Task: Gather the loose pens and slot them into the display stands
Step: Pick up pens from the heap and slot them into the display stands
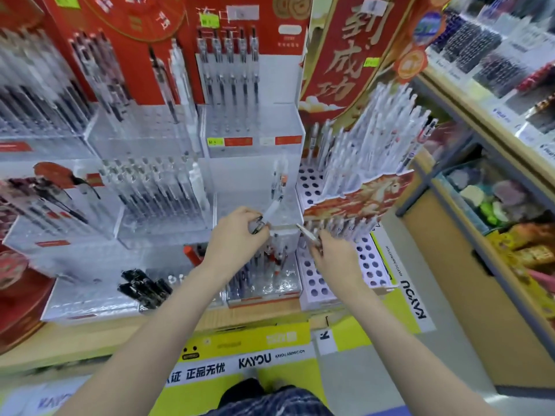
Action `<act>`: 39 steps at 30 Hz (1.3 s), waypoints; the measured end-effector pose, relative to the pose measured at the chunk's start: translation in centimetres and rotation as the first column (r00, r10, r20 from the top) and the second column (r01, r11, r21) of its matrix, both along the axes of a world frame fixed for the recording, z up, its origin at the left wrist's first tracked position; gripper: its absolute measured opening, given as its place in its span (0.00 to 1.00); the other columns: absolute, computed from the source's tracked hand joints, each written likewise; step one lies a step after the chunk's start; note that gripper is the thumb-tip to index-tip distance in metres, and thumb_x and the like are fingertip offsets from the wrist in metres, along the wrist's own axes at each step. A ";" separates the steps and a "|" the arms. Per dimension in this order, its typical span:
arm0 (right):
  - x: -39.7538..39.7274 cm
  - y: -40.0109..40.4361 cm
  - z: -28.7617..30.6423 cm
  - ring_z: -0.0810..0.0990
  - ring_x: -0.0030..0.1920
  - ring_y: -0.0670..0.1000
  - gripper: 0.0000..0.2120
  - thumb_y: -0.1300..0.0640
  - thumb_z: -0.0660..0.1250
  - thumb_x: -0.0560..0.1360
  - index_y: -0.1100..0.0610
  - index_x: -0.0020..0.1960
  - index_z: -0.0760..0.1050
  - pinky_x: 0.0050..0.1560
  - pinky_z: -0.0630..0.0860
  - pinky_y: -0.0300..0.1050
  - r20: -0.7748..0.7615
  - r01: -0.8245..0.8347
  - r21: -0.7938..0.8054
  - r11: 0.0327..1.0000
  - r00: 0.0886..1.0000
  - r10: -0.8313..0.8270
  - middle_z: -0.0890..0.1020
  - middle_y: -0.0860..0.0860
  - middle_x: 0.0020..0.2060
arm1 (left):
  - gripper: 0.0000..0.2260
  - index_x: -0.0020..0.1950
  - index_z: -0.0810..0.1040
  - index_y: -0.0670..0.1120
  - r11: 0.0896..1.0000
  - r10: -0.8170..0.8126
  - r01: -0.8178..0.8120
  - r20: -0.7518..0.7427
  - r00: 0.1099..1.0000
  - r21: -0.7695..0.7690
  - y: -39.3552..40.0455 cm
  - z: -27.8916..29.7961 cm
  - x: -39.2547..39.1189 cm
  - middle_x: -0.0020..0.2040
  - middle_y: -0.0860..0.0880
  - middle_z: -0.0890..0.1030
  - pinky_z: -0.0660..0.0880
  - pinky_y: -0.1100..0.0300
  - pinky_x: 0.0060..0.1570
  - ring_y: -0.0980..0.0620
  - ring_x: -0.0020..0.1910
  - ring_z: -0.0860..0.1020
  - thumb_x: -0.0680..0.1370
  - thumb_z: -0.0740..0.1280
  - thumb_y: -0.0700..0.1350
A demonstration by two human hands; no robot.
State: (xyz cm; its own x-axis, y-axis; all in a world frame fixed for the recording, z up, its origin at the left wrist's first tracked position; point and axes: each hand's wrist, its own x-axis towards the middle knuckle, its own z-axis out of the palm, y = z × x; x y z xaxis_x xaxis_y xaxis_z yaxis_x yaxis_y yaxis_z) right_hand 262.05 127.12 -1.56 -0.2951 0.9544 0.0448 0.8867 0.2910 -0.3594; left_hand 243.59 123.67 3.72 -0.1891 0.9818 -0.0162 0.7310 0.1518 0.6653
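Two hands work at the middle of the display; the left hand (240, 228) has its fingers (260, 224) pinched shut around a white pen (271, 210), which slants up and right over a clear display stand (288, 219); the right hand (330, 253) has its fingers closed around a second pen (306, 233), whose tip points up and left toward the same stand's front edge. Five dark pens (229, 67) stand in a row in the upper clear stand against the red backing card (141, 49); two or three more stand at the back of the stand under the left hand, too blurred to count surely. A white perforated stand (312, 181) to the right has many empty round holes and a dense cluster of white pens (369, 139), too many and too smeared to count; a red picture card (357, 199) hides their lower ends. Black caps or pens (144, 285) lie on the low tier at the left; the forearms cover part of the lower clear stand (270, 283). The wooden bench (75, 340) carries everything; motion blur softens the left-hand racks.
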 end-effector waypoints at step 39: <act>-9.9 -3.7 13.1 0.74 0.29 0.39 0.08 0.57 0.64 0.77 0.53 0.39 0.73 0.33 0.69 0.32 -0.565 -0.534 -0.086 0.841 0.722 0.400 0.77 0.46 0.31 | 0.06 0.42 0.79 0.47 0.881 0.257 -0.439 0.599 0.758 0.178 -9.1 8.9 -8.6 0.18 0.56 0.68 0.61 0.69 0.20 0.59 0.17 0.64 0.78 0.65 0.41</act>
